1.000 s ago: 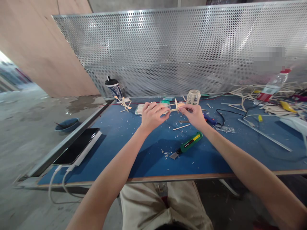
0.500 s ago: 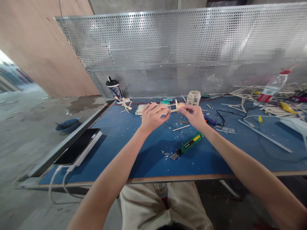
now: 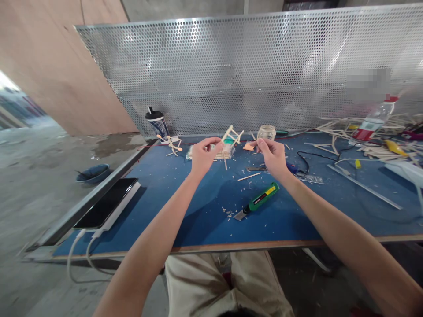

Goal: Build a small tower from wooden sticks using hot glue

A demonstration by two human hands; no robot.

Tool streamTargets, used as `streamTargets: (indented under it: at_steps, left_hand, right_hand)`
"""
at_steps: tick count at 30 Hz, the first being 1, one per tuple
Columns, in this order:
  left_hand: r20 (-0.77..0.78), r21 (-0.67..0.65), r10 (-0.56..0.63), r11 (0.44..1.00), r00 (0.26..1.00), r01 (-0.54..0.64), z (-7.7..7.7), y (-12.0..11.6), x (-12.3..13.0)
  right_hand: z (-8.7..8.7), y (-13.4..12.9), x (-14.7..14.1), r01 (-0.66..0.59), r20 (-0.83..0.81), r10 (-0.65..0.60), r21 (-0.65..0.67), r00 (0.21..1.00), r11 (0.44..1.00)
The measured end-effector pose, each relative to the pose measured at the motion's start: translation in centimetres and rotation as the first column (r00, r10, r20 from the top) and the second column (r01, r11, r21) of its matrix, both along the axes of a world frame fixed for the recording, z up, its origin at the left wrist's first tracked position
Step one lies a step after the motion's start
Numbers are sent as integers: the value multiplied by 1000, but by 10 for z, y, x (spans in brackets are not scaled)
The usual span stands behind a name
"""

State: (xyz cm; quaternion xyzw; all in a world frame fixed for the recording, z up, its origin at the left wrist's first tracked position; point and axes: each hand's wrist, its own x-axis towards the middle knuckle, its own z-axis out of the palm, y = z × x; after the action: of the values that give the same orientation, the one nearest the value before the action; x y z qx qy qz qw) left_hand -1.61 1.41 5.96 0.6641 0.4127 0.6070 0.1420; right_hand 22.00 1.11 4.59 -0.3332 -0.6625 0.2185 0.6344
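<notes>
My left hand (image 3: pixel 205 154) pinches a small frame of joined wooden sticks (image 3: pixel 232 133), which is held above the back of the blue table. To its right, my right hand (image 3: pixel 271 153) is closed on a small orange piece (image 3: pixel 249 146) at its fingertips. Beneath the stick frame lies a plastic-wrapped bundle of sticks (image 3: pixel 211 152). A glass jar (image 3: pixel 266 132) stands just behind my right hand. Nearer to me, a green utility knife (image 3: pixel 261 198) rests with its blade out, and a single loose stick (image 3: pixel 249 176) lies beyond it.
A phone (image 3: pixel 107 202) on a white block with cables lies at the left. Behind are a lidded cup (image 3: pixel 157 123), a small stick figure (image 3: pixel 171 144) and a perforated metal panel (image 3: pixel 211 79). On the right are a bottle (image 3: pixel 372 123), stick piles and a metal strip (image 3: pixel 365 187).
My hands have moved apart. The stick frame has turned and now stands up from my left hand, while the orange piece is away from it at my right fingertips.
</notes>
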Motion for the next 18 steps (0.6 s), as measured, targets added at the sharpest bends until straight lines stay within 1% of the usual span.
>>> streamTargets:
  at_steps: [1,2,3,5,7,8,12,15,18]
  left_hand:
    - [142,-93,-54,993,988,67,-1,4,-3]
    - [267,-177,-104,972,958,155,-2,9,-5]
    - [367,-243,-151,937,918,251,-4,13,-8]
    - [494,-324,-234,844,837,427,-8,18,-11]
    - [548,-367,-281,766,788,528,-12,20,-11]
    - [560,-386,-286,741,778,550,-14,20,-10]
    - [576,-441,-286,680,765,586,-17,16,-2]
    - [594,-448,-325,626,736,638,-19,10,7]
    - [609,-446,-349,592,712,672,-23,4,18]
  right_hand:
    - [0,1,1,20,-21,-20,3,1000,1000]
    - [-1,2,2,39,-29,-39,3,999,999]
    - [-1,3,2,53,-26,-53,1,998,999]
    - [-3,3,2,56,5,-56,-13,998,998]
    - [-4,2,0,32,60,-29,-39,998,999]
    - [-5,1,-1,19,91,-14,-54,996,998]
    - [-6,-3,-7,3,179,11,-77,984,997]
    - [-7,-4,-9,-12,195,29,-89,980,996]
    - [-7,-4,-10,-73,198,94,-111,976,991]
